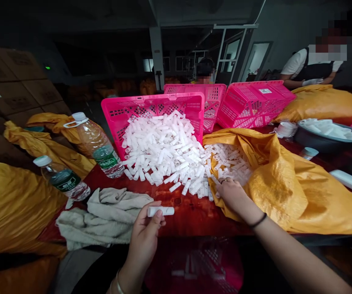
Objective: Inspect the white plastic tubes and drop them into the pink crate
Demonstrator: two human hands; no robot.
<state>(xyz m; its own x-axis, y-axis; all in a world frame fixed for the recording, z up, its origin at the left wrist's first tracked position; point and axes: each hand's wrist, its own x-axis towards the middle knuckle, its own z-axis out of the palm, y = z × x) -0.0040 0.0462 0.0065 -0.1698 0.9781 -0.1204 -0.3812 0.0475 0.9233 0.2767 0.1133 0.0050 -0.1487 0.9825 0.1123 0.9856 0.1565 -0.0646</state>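
Observation:
My left hand [145, 237] is closed on one small white plastic tube [161, 211], held level above the red table [188, 212]. My right hand [229, 191] reaches into the mouth of a yellow woven sack [289, 188], its fingers curled among the small white tubes [229, 161] inside; what they grip is hidden. A big pile of the same white tubes [163, 151] spills from a tipped pink plastic crate [114, 110] onto the table just ahead of both hands.
Two water bottles [99, 145] [62, 177] and a grey cloth [108, 216] lie at the left. More pink crates [252, 102], yellow sacks [13, 204] and a dark basin of white parts [326, 132] surround the table. A person [313, 65] works at the far right. Cardboard boxes [10, 81] stand left.

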